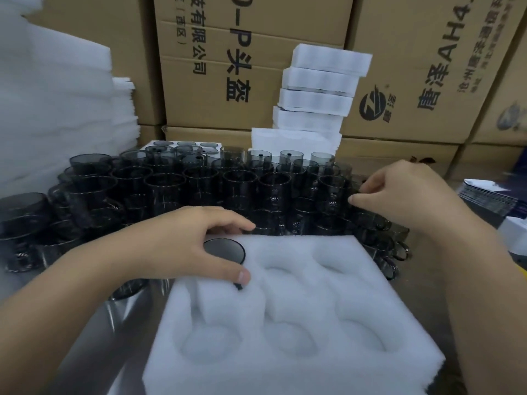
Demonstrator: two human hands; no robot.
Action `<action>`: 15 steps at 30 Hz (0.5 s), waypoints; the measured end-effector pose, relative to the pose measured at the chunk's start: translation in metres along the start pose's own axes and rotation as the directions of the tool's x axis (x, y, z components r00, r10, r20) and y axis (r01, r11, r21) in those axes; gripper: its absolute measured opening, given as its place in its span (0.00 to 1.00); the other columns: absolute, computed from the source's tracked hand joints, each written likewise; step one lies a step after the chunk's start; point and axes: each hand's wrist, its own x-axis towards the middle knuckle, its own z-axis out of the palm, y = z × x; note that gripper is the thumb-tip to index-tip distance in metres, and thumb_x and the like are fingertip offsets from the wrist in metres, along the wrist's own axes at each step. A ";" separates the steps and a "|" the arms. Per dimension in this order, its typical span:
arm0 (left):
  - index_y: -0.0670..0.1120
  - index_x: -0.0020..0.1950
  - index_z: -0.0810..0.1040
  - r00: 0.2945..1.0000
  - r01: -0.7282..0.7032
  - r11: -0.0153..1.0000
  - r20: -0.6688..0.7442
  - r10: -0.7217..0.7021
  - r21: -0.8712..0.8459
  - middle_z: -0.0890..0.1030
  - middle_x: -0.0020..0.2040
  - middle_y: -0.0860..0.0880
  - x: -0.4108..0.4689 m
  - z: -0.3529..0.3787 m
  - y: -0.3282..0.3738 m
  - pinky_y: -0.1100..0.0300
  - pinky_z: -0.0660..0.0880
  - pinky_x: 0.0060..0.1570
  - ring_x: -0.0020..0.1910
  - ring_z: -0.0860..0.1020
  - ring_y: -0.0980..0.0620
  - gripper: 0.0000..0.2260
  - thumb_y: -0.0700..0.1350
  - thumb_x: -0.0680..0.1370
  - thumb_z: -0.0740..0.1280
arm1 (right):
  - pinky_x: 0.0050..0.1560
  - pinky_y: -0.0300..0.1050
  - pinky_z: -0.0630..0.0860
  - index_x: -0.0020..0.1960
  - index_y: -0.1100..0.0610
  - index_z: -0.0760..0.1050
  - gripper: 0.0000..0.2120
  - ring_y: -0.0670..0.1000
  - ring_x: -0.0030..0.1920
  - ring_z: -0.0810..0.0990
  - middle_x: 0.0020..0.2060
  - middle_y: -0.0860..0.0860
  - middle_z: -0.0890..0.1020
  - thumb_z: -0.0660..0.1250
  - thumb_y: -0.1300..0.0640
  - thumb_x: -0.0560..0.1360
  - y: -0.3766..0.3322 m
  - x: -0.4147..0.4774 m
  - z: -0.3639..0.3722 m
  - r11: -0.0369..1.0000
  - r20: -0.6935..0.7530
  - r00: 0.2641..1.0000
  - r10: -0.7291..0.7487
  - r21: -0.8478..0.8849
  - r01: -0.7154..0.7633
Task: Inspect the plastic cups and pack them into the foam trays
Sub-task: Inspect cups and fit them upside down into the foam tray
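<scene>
Smoky plastic cup [225, 250] sits in the far-left pocket of the white foam tray [299, 366]. Left grip [182, 246] is curled round its rim, thumb on the near side, fingers on the far side, likely seating it flush. The other five pockets are unfilled. Right grip [399, 195] reaches into the cup cluster [199, 183] behind the tray, thumb and fingers pinching what looks like the rim of the next cup [358, 191] at the cluster's right edge, probably fetching ahead so the hands alternate. Tray lies on the steel counter [128, 323], close to the person, just beside the front cups. Cups stand rim to rim, some lying sideways at both ends, so neighbours could tip when one lifts. Behind: stacked trays [319, 89], foam sheets [57, 109] at left, cardboard boxes [216, 52] walling the back.
</scene>
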 end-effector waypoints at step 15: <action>0.54 0.44 0.83 0.792 -0.236 0.800 -0.586 -0.170 -0.551 0.85 0.41 0.49 0.008 -0.028 -0.011 0.66 0.76 0.33 0.38 0.80 0.56 0.27 0.63 0.76 0.48 | 0.30 0.40 0.65 0.35 0.48 0.76 0.09 0.47 0.33 0.74 0.33 0.47 0.78 0.69 0.54 0.74 -0.007 -0.007 -0.004 0.997 -0.224 0.973 -0.059 0.027 0.067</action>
